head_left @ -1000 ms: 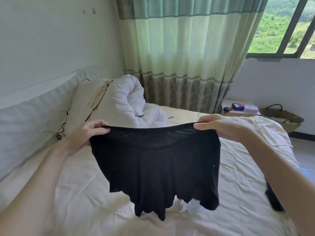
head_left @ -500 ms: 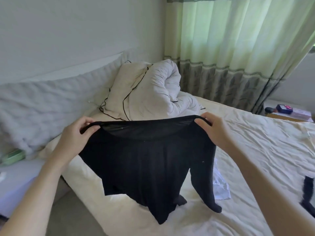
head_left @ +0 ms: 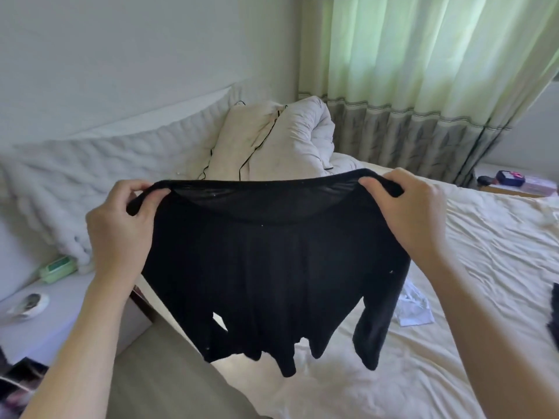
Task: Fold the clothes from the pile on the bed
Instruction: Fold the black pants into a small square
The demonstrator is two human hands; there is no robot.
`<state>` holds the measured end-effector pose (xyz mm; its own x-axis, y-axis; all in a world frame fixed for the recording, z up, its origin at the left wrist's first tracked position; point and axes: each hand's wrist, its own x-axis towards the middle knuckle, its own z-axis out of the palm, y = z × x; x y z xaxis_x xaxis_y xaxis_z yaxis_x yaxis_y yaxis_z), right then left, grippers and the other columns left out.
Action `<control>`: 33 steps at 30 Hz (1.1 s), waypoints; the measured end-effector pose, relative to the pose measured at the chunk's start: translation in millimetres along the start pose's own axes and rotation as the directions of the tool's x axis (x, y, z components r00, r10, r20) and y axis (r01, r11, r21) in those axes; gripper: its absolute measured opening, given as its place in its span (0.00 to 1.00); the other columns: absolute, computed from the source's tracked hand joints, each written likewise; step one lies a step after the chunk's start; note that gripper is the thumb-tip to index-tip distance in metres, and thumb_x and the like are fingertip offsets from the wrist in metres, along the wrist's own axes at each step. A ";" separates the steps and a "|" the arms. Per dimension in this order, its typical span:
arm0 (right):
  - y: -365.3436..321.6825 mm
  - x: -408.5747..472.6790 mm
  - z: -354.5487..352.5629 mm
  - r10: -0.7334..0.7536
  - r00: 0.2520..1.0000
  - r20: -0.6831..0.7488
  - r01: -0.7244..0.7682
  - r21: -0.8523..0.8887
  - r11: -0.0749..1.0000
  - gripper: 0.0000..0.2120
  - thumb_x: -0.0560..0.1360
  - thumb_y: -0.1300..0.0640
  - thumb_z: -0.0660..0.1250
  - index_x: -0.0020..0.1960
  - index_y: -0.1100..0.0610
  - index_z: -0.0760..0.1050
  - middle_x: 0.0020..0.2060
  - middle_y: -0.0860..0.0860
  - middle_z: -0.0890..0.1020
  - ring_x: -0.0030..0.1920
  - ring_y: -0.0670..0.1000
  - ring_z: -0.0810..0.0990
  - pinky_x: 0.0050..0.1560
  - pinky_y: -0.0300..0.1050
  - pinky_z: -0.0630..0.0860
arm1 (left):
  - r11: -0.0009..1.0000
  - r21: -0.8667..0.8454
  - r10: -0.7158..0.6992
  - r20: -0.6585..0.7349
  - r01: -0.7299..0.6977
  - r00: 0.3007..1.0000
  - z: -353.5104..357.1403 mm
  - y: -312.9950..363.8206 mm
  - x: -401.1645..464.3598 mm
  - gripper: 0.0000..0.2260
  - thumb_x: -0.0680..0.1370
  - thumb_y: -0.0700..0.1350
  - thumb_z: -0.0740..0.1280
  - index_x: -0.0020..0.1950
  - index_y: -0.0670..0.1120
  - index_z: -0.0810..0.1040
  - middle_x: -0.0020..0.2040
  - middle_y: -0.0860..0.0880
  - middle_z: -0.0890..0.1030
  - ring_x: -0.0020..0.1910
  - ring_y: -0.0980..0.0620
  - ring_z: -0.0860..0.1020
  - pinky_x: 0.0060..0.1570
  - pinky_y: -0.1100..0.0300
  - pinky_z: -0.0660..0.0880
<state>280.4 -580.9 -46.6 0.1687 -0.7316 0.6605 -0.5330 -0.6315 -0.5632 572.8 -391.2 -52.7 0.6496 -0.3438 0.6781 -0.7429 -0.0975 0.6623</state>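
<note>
A black long-sleeved top [head_left: 272, 267] hangs in the air over the near corner of the bed [head_left: 469, 267], spread wide by its neckline. My left hand [head_left: 121, 225] grips the top's left shoulder edge, fingers curled round the fabric. My right hand [head_left: 408, 213] grips the right shoulder edge the same way. One sleeve dangles at the lower right. A small white garment [head_left: 414, 309] lies on the sheet behind the top. Another dark garment [head_left: 553, 316] shows at the right edge.
A rolled white duvet [head_left: 296, 140] and a cream pillow [head_left: 239, 137] lie by the padded headboard [head_left: 106, 164]. A white bedside table [head_left: 45, 322] at left holds a green box [head_left: 57, 269]. Green curtains [head_left: 423, 71] hang behind. A far nightstand [head_left: 514, 182] carries small items.
The view has swung left and closer. Both hands have kept their hold and the top now hangs over the bed's near corner, its body and sleeve more spread.
</note>
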 end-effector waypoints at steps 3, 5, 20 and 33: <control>-15.9 5.8 13.6 -0.004 0.997 -0.072 0.000 -0.057 0.998 0.18 0.73 0.43 0.68 0.37 0.59 0.79 0.29 0.55 0.80 0.33 0.56 0.77 0.38 0.52 0.72 | 0.999 0.017 0.043 -0.020 -0.043 0.999 -4.1 -3.6 18.0 0.16 0.74 0.55 0.67 0.50 0.43 0.80 0.34 0.62 0.74 0.36 0.73 0.72 0.38 0.77 0.66; -17.2 11.5 30.3 -0.024 0.995 -0.094 0.013 -0.109 0.994 0.20 0.73 0.41 0.67 0.36 0.58 0.77 0.29 0.54 0.79 0.33 0.56 0.76 0.36 0.49 0.68 | 0.996 0.058 0.071 -0.002 -0.070 0.998 -0.9 -12.5 30.1 0.15 0.74 0.55 0.68 0.51 0.44 0.80 0.36 0.54 0.77 0.36 0.68 0.74 0.39 0.69 0.68; 124.1 93.1 382.4 0.130 0.893 0.431 0.064 -0.407 0.911 0.24 0.78 0.39 0.58 0.38 0.59 0.68 0.28 0.51 0.69 0.33 0.57 0.71 0.35 0.47 0.61 | 0.805 0.489 0.053 0.506 -0.337 0.861 236.2 -272.1 129.4 0.15 0.77 0.51 0.66 0.53 0.40 0.79 0.43 0.38 0.82 0.40 0.36 0.79 0.35 0.51 0.68; 287.3 20.1 642.5 0.386 0.670 0.634 -0.127 -0.415 0.901 0.20 0.79 0.44 0.58 0.57 0.60 0.74 0.50 0.56 0.78 0.56 0.59 0.74 0.50 0.51 0.70 | 0.735 0.566 -0.188 0.699 -0.373 0.690 429.7 -510.3 61.7 0.16 0.80 0.48 0.62 0.64 0.41 0.73 0.54 0.38 0.76 0.53 0.37 0.73 0.46 0.45 0.67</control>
<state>663.3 -942.2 -514.1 0.4326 -0.8971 -0.0899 -0.8456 -0.3692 -0.3857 922.6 -764.0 -485.8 0.4748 -0.8718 0.1208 -0.8800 -0.4719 0.0539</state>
